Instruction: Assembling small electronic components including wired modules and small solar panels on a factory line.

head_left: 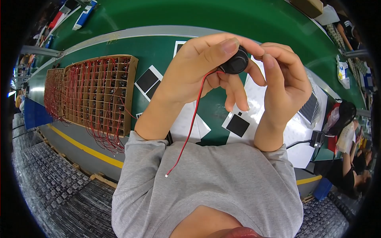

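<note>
- Grey shirt [222, 170] fills the lower middle of my view, closest to the camera.
- Above it, my left hand [194, 63] has thumb and fingers clamped on a black round part [238, 62], held up off the green surface [212, 121].
- Just beside it, my right hand [286, 77] is raised, thumb and index fingertip close together; I cannot tell whether they pinch anything.
- From the part, a thin red wire [193, 121] hangs in front of the shirt, ending in a small white connector [167, 175].
- I judge the part light, its casing stiff and smooth enough to slip, so I favour holding it by the rim. The wire looks limp and its joint probably fragile: no pulling there.
- Over to the left, a cardboard divider box [129, 99] holds similar dark pieces [122, 84] with red leads [104, 141].
</note>
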`<state>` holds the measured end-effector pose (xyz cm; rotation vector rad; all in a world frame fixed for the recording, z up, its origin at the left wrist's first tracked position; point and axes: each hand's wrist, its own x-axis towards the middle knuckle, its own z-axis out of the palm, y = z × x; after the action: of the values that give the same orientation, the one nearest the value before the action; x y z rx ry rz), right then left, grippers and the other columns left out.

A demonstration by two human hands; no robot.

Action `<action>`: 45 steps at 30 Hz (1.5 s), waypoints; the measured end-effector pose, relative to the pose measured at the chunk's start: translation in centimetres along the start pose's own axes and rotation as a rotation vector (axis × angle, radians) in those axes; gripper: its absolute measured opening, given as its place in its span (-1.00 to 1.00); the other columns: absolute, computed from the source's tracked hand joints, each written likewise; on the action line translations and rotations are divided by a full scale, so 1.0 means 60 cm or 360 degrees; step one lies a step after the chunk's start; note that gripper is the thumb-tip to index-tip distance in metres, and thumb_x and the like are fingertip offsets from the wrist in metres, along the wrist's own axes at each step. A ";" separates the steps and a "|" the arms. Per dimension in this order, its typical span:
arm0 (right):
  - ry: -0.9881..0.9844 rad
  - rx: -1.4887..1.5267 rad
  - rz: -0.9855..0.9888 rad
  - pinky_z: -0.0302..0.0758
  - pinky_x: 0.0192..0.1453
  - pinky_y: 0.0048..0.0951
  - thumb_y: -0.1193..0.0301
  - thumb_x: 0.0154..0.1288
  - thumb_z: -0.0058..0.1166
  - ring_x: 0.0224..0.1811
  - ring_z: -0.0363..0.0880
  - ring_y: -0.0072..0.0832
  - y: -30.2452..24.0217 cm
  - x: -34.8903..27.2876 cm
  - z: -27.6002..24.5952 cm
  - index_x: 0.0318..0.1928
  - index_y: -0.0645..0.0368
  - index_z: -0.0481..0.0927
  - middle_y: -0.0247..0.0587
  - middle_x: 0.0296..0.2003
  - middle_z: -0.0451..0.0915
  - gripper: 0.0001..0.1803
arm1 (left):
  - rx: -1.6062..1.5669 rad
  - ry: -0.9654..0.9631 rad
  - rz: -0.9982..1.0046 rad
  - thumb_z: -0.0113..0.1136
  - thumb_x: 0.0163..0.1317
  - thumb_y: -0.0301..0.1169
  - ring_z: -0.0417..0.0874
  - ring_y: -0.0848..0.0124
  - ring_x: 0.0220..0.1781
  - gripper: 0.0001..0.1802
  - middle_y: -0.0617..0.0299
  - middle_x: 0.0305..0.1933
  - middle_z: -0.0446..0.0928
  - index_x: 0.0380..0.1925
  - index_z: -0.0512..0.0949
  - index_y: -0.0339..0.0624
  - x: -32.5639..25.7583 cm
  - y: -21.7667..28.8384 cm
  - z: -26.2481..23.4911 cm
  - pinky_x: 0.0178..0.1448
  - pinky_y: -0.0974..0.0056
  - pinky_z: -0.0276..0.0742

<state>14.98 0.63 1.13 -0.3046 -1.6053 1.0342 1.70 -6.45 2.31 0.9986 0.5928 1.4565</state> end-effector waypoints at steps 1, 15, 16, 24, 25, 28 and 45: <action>0.0003 0.0000 0.0000 0.32 -0.35 -0.68 0.68 0.00 0.02 -0.43 0.41 -0.61 0.000 0.000 -0.001 -0.37 0.37 0.51 -0.19 -0.41 0.52 -0.88 | 0.0001 -0.0001 -0.0002 -0.38 0.29 -0.13 0.54 0.22 -0.72 -0.41 -0.33 -0.38 0.43 -0.07 0.21 -0.60 0.001 -0.001 0.000 -0.73 0.38 0.45; -0.0017 0.0039 0.0282 0.38 -0.35 -0.70 0.67 0.09 -0.12 -0.39 0.46 -0.61 0.007 0.005 0.001 -0.34 0.38 0.51 -0.21 -0.40 0.52 -0.86 | 0.0081 0.0100 -0.0023 -0.34 0.29 -0.19 0.59 0.23 -0.59 -0.49 -0.31 -0.30 0.43 -0.09 0.26 -0.53 0.010 -0.014 -0.014 -0.66 0.39 0.49; -0.0017 0.0037 0.0282 0.38 -0.35 -0.70 0.67 0.09 -0.12 -0.39 0.46 -0.61 0.007 0.005 0.000 -0.34 0.38 0.51 -0.21 -0.40 0.52 -0.86 | 0.0080 0.0099 -0.0022 -0.34 0.29 -0.19 0.59 0.23 -0.59 -0.49 -0.31 -0.30 0.43 -0.09 0.26 -0.53 0.010 -0.014 -0.014 -0.66 0.39 0.49; -0.0047 -0.0096 0.0261 0.37 -0.31 -0.68 0.65 0.04 -0.04 -0.42 0.43 -0.62 0.008 0.005 0.001 -0.36 0.36 0.52 -0.25 -0.42 0.53 -0.88 | 0.0069 0.0121 -0.0007 -0.30 0.28 -0.18 0.60 0.24 -0.57 -0.50 -0.26 -0.31 0.46 -0.09 0.27 -0.51 0.009 -0.011 -0.013 -0.66 0.38 0.50; -0.0047 -0.0096 0.0262 0.37 -0.31 -0.68 0.65 0.04 -0.04 -0.42 0.43 -0.62 0.008 0.005 0.001 -0.36 0.36 0.52 -0.25 -0.42 0.53 -0.88 | 0.0069 0.0122 -0.0007 -0.30 0.28 -0.18 0.60 0.24 -0.57 -0.50 -0.26 -0.31 0.46 -0.09 0.27 -0.51 0.009 -0.011 -0.013 -0.66 0.38 0.50; -0.0027 -0.0117 0.0240 0.36 -0.33 -0.67 0.65 0.03 -0.02 -0.44 0.42 -0.63 0.010 0.006 0.001 -0.38 0.36 0.52 -0.27 -0.44 0.54 -0.90 | 0.0089 0.0109 -0.0007 -0.30 0.28 -0.17 0.60 0.24 -0.57 -0.50 -0.25 -0.31 0.46 -0.10 0.27 -0.51 0.010 -0.012 -0.014 -0.66 0.38 0.51; -0.0056 -0.0121 0.0211 0.37 -0.33 -0.68 0.65 0.06 -0.07 -0.43 0.44 -0.63 0.008 0.005 -0.002 -0.38 0.35 0.52 -0.28 -0.44 0.54 -0.89 | 0.0010 0.0092 -0.0075 -0.34 0.29 -0.17 0.58 0.23 -0.62 -0.49 -0.30 -0.32 0.44 -0.10 0.26 -0.52 0.011 -0.009 -0.015 -0.69 0.38 0.48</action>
<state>14.84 1.19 0.95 -0.4514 -1.6765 1.0855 1.27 -5.57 1.59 0.9441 0.6586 1.4463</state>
